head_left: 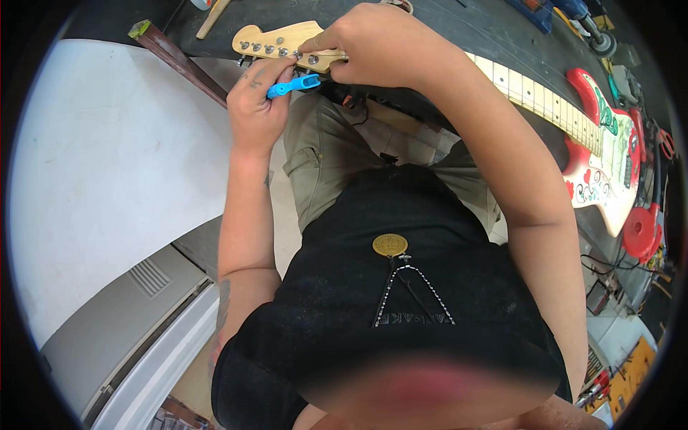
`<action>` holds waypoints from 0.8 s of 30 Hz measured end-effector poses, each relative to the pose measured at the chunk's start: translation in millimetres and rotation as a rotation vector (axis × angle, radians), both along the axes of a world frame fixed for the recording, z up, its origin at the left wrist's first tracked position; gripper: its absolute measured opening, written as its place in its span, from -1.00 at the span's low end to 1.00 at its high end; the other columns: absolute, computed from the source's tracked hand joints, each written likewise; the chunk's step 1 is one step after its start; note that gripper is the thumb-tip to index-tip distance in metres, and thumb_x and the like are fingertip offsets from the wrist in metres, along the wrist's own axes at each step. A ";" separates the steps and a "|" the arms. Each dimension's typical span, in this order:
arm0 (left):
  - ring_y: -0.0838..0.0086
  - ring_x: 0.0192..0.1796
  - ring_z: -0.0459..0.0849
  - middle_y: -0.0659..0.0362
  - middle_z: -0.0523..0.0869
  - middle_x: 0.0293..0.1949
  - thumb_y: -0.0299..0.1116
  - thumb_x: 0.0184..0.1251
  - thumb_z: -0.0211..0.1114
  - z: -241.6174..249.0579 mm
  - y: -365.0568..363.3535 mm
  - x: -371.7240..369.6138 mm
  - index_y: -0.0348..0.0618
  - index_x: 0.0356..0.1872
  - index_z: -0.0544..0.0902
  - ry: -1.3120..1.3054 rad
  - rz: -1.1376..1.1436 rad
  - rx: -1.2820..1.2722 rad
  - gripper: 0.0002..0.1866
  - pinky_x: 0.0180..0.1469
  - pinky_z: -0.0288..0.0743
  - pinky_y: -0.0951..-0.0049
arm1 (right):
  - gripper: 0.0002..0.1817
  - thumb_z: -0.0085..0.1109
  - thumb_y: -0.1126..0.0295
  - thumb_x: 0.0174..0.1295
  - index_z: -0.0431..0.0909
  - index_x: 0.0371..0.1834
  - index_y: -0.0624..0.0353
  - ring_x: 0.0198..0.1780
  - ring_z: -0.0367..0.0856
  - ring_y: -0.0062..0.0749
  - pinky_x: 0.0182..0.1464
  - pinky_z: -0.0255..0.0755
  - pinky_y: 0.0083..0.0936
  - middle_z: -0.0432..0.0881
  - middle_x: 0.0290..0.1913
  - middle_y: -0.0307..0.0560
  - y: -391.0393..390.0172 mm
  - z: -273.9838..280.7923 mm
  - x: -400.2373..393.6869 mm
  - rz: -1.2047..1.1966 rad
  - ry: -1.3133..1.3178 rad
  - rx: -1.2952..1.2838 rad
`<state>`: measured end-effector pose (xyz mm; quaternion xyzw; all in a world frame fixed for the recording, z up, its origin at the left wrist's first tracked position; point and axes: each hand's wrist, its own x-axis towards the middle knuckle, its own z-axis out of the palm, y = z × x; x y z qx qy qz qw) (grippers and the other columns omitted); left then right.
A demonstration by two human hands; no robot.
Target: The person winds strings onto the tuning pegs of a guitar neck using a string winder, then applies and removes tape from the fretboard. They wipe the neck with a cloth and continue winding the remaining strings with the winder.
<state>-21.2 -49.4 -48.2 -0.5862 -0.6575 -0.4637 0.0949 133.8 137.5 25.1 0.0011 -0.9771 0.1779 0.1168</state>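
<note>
An electric guitar lies across the bench, its pale wooden headstock at the top left and its red and white painted body at the right. My left hand is closed round a bright blue string winder, which sits beside the lower edge of the headstock near the tuning pegs. My right hand grips the guitar where headstock meets neck. Its index fingertip presses by a tuning post, and its thumb rests lower, near the nut. The right forearm covers part of the fretboard.
A dark wooden bar juts over a white panel at the left. A wooden handle lies beyond the headstock. Red tools, including a round-ended one, lie past the guitar body. A caster wheel is at the top right.
</note>
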 end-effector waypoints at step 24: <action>0.31 -0.13 0.84 0.04 0.88 -0.15 -0.60 0.41 0.45 1.5 -2.0 1.5 -0.22 -0.01 0.87 0.105 0.055 -0.028 -0.80 -0.04 0.69 0.37 | -0.76 0.25 0.34 0.25 0.86 -0.19 0.18 -0.11 0.81 0.24 0.03 0.67 0.00 0.80 -0.24 0.29 0.9 4.1 -13.3 -0.120 -0.027 -0.075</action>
